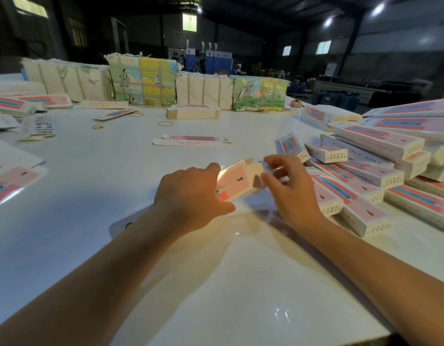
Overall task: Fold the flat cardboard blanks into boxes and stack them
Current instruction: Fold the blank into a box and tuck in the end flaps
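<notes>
Box (237, 182) pink, half-folded, end flap open

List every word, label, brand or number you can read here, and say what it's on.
None can be read.
Box in the hands: only a picture shows, no legible text.
Folded boxes on the right: rows of small print, too blurred.
Flat blank: red print, too small.
Wrapped bundles: lettering blurred.

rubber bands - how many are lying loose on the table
3 that I can make out: one far left of centre, one mid-table before the stack of flat blanks, and one beside a loose blank. Others may be hidden among the clutter.
</notes>
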